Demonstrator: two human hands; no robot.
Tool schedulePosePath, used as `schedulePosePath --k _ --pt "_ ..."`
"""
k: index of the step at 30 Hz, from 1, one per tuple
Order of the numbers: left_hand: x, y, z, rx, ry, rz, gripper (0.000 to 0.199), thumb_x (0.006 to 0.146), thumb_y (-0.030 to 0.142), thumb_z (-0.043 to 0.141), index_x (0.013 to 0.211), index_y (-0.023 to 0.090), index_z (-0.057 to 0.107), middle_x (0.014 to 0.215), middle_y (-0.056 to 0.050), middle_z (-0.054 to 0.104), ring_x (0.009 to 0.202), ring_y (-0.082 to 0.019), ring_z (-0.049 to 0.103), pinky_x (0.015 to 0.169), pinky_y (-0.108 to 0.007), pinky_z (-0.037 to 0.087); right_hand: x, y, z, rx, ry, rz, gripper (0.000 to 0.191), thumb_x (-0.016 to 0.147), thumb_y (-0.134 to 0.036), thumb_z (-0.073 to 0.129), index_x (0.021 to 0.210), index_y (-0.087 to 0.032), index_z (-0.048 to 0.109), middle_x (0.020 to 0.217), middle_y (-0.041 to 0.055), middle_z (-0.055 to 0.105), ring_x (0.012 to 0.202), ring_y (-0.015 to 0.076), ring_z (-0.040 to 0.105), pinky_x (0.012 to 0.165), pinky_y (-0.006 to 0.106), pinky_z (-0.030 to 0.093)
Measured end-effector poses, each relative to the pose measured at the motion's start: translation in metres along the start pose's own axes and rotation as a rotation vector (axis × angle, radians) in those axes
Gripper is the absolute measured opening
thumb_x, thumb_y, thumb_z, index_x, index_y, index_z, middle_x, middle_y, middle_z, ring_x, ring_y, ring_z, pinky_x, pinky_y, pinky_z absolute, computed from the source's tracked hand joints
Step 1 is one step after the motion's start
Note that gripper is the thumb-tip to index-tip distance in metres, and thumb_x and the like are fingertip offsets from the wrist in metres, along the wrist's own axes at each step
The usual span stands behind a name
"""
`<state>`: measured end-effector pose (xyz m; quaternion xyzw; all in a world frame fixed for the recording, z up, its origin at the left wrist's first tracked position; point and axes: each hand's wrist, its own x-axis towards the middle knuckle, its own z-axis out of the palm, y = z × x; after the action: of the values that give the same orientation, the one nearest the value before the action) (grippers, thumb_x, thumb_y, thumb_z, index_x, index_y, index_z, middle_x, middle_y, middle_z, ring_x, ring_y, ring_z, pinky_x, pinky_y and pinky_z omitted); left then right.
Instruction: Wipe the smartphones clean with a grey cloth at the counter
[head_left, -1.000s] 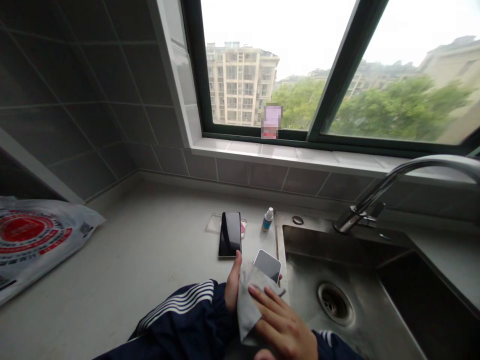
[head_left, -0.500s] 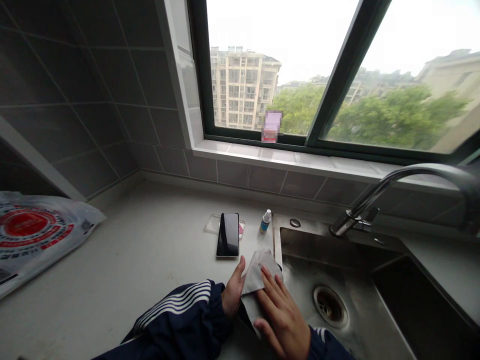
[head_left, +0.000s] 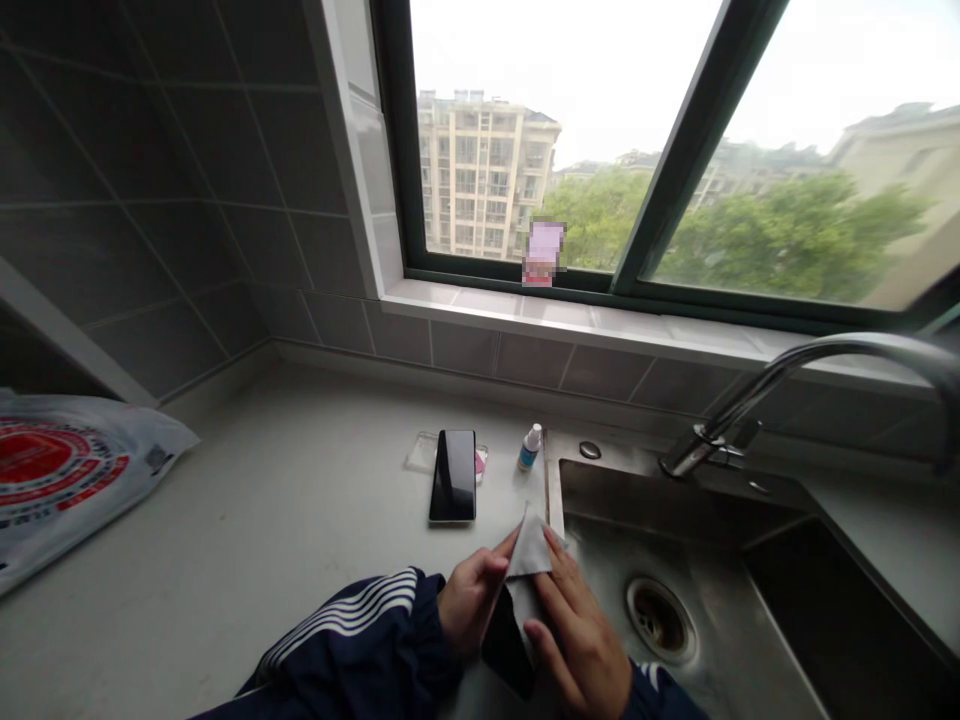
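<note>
My left hand [head_left: 471, 598] grips the edge of a black phone [head_left: 506, 645], a dark flat slab seen at a steep tilt near the counter's front. A light grey cleaning cloth [head_left: 531, 545] with a zigzag edge lies folded over its upper part. On the cloth's right side, my right hand [head_left: 581, 620] presses it against the phone, fingers close together. Beyond my hands, another phone [head_left: 454, 478] rests screen up on a clear phone case [head_left: 422, 453]. A small spray bottle [head_left: 529, 448] with a white cap stands upright to their right.
A steel sink [head_left: 607, 540] with a drain [head_left: 660, 618] adjoins the counter [head_left: 322, 480] on the right. A chrome faucet [head_left: 720, 405] arches over it. On the left lies a printed plastic bag [head_left: 82, 465]. A window [head_left: 525, 170] rises behind the counter.
The held phone and cloth have turned, showing more of the phone's dark surface. The cloth looks narrower, and my left thumb has come in against its edge.
</note>
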<state>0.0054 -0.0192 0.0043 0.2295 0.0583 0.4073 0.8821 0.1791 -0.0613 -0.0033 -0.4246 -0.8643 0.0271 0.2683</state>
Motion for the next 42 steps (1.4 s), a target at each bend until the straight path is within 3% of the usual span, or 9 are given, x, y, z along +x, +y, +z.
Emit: schedulePosePath --k 5,11,14,17,22,28,33,38,42 --pt "-0.005 -0.001 0.0 -0.026 0.064 -0.007 0.058 0.084 0.019 0.047 0.142 0.019 0.045 0.138 -0.009 0.056 0.135 -0.027 0.042 0.116 -0.04 0.02 -0.002 -0.003 -0.002 0.133 0.003 0.0 0.062 0.097 -0.036 0.043 0.151 -0.009 0.029 0.16 0.0156 0.014 0.144 0.038 0.022 0.112 0.048 0.033" --pt "-0.003 0.004 0.005 -0.096 0.214 0.042 0.068 0.078 0.013 0.051 0.145 0.024 0.04 0.134 -0.007 0.059 0.128 -0.025 0.051 0.113 -0.039 0.028 0.004 -0.017 -0.003 0.156 0.115 -0.165 0.075 0.094 -0.061 0.039 0.147 -0.008 0.037 0.156 0.0171 0.029 0.14 0.0365 0.034 0.111 0.047 0.035" --pt "-0.004 0.004 0.003 -0.08 0.223 0.075 0.073 0.079 0.014 0.056 0.147 0.026 0.034 0.135 -0.009 0.058 0.124 -0.026 0.054 0.108 -0.04 0.035 0.003 -0.018 -0.003 0.155 0.109 -0.141 0.066 0.091 -0.04 0.058 0.146 -0.008 0.039 0.152 0.0183 0.035 0.138 0.0345 0.039 0.108 0.04 0.042" --pt "-0.006 0.005 0.0 0.014 0.273 0.056 0.072 0.083 0.017 0.058 0.147 0.032 0.03 0.138 -0.008 0.054 0.115 -0.025 0.06 0.095 -0.038 0.046 -0.002 -0.018 -0.004 0.17 0.145 -0.078 0.067 0.083 -0.008 0.054 0.148 -0.011 0.037 0.151 0.016 0.038 0.134 0.0303 0.046 0.105 0.034 0.046" --pt "-0.005 0.013 0.003 0.157 0.325 -0.009 0.05 0.086 0.028 0.06 0.135 0.025 0.049 0.133 -0.013 0.057 0.094 -0.022 0.067 0.071 -0.03 0.053 -0.002 -0.025 -0.004 0.243 0.296 -0.023 0.066 0.085 -0.005 0.048 0.149 -0.02 0.038 0.143 0.0108 0.051 0.123 0.0265 0.058 0.1 0.031 0.051" --pt "0.001 0.022 0.004 0.166 0.469 0.049 0.039 0.085 0.032 0.063 0.121 0.017 0.06 0.129 -0.014 0.06 0.093 -0.021 0.068 0.085 -0.034 0.052 -0.005 -0.02 -0.011 0.296 0.424 0.156 0.048 0.083 -0.008 0.055 0.127 -0.027 0.065 0.108 0.006 0.075 0.092 0.0251 0.074 0.086 0.029 0.058" --pt "0.002 0.027 0.003 0.199 0.484 0.045 0.055 0.081 0.027 0.07 0.132 0.021 0.052 0.135 -0.014 0.057 0.111 -0.026 0.064 0.097 -0.036 0.046 -0.008 -0.008 -0.014 0.577 0.5 0.6 0.019 0.078 -0.029 0.074 0.094 -0.02 0.078 0.076 0.0047 0.077 0.066 0.0223 0.074 0.063 0.023 0.061" --pt "0.004 0.027 -0.001 0.197 0.536 0.088 0.056 0.076 0.027 0.075 0.127 0.016 0.054 0.118 -0.016 0.068 0.108 -0.025 0.066 0.098 -0.037 0.046 0.012 -0.001 -0.017 1.126 0.668 0.946 0.042 0.066 -0.041 0.086 0.098 -0.016 0.074 0.087 0.0075 0.076 0.077 0.0256 0.073 0.072 0.036 0.061" --pt "0.004 0.021 -0.009 0.271 0.405 0.126 0.06 0.066 0.028 0.084 0.119 0.018 0.059 0.119 -0.014 0.067 0.108 -0.027 0.065 0.097 -0.042 0.047 0.024 -0.007 -0.022 1.524 0.565 1.041 0.053 0.069 -0.04 0.084 0.113 -0.018 0.067 0.096 0.0091 0.076 0.084 0.0272 0.074 0.072 0.038 0.061"
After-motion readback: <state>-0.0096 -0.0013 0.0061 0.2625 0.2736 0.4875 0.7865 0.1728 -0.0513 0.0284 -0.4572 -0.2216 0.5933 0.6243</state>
